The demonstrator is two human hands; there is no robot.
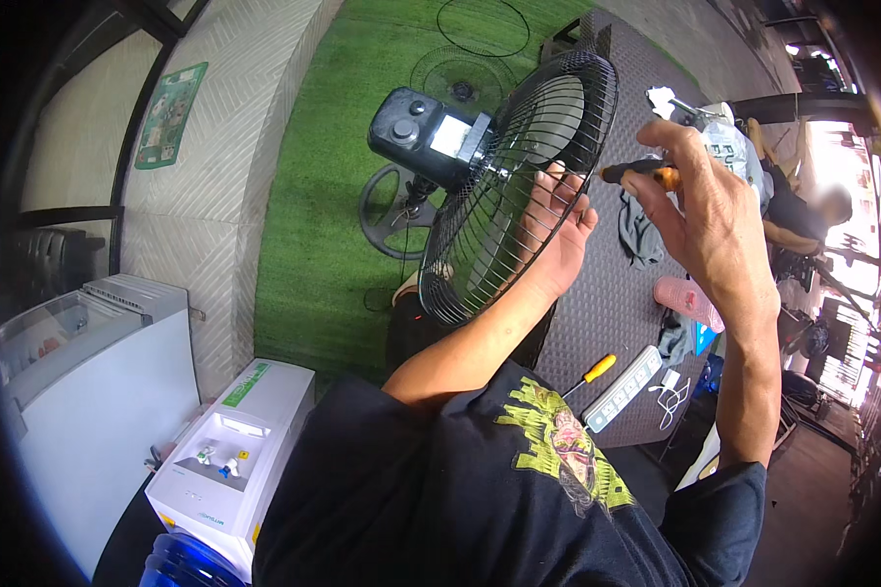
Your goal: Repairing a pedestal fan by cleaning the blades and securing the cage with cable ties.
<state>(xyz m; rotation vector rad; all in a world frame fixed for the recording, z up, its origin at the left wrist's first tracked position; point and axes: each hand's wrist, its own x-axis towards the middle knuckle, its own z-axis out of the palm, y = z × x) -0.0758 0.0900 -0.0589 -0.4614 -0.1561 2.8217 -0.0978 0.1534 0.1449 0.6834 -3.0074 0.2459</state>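
Note:
A black electric fan (421, 137), with its motor housing at the back and a round wire guard (460, 264), stands tilted in front of me. Grey blades (556, 115) show through the guard. My left hand (555, 240) reaches in at the fan's front side, fingers curled near the hub; guard wires cross over it, so what the fingers hold is hidden. To the right, my right hand (715, 210) is raised and closed on a tool with an orange and black handle (668, 178), probably a screwdriver. Its dark end points left toward the fan, apart from the guard.
A dark textured table (582, 342) holds a yellow-handled screwdriver (600, 368), a white power strip (622, 389), a white cable (670, 399), a pink cup (687, 296) and grey cloth (638, 235). A wire grille (436, 70) lies on green turf. A white water dispenser (274, 396) stands left; another person (803, 210) sits far right.

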